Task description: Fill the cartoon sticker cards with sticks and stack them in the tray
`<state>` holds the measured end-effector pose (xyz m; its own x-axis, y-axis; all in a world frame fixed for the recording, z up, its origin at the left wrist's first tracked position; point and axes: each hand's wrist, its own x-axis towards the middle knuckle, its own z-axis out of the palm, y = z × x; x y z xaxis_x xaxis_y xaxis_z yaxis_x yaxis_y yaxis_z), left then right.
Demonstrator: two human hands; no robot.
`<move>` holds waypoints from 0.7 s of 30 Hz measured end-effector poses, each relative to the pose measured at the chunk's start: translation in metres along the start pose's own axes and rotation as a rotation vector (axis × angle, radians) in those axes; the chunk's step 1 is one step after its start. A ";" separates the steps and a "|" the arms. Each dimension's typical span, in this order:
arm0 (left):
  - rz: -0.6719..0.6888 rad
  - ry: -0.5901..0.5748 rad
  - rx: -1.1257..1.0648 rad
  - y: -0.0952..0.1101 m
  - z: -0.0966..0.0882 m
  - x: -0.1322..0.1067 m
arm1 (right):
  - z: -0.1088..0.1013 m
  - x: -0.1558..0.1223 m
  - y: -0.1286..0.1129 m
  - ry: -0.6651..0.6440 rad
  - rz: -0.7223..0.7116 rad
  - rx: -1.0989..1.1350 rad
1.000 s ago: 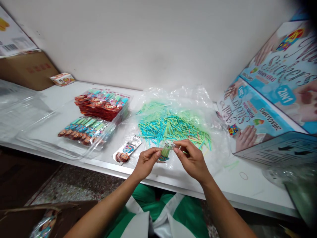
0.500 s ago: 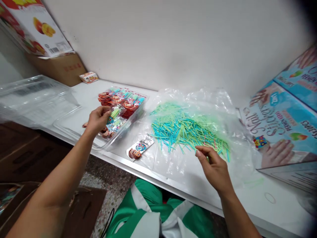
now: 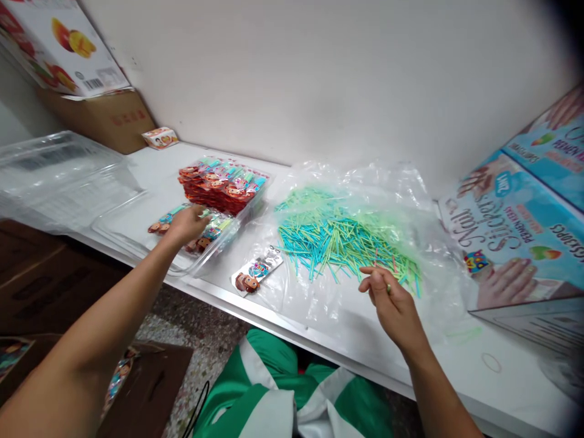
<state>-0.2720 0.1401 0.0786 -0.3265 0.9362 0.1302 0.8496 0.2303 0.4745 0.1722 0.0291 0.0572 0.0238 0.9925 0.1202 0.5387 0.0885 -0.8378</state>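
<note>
My left hand (image 3: pixel 187 225) is over the front of a clear plastic tray (image 3: pixel 201 267), its fingers bent and blurred above the packets there; whether they grip one cannot be made out. Tall stacks of character-printed packets (image 3: pixel 214 188) fill the tray's back, and a lower layer of packets (image 3: pixel 203 242) lies in front. My right hand (image 3: pixel 390 298) is closed at the front of a heap of thin green and blue sticks (image 3: pixel 337 243). A bit of green shows between its fingers, seemingly one such stick. Between the hands, a single silvery packet (image 3: pixel 256 271) lies flat.
A clear plastic bag (image 3: pixel 396 182) spreads around the sticks. Blue nail sticker boxes (image 3: pixel 524 225) stand at right. Clear plastic containers (image 3: pixel 59 176) sit at left, near a brown carton (image 3: pixel 109 118) and a small box (image 3: pixel 159 138). A rubber band (image 3: pixel 491 362) lies front right.
My left hand has shifted slightly right over the tray, and the packet it held upright now appears lowered among the front ones. My right hand has turned, its fingers curling closer, with green showing between them.
</note>
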 end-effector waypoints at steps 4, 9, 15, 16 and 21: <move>0.296 0.122 -0.114 0.046 0.011 -0.048 | 0.004 -0.001 0.004 -0.130 0.042 -0.062; 0.334 -0.256 0.143 0.077 0.080 -0.086 | 0.016 -0.007 -0.001 -0.191 -0.032 -0.157; 0.005 -0.324 0.054 0.048 0.123 -0.066 | 0.003 -0.016 0.014 -0.165 -0.006 -0.205; -0.001 -0.322 0.000 0.044 0.123 -0.063 | 0.000 -0.017 0.019 -0.156 0.006 -0.210; 0.034 -0.273 -0.203 0.048 0.110 -0.065 | 0.002 -0.020 0.035 -0.165 0.054 -0.179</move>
<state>-0.1644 0.1194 -0.0032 -0.1533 0.9853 -0.0755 0.7495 0.1657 0.6409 0.1888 0.0123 0.0241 -0.0732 0.9970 -0.0236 0.6815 0.0327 -0.7311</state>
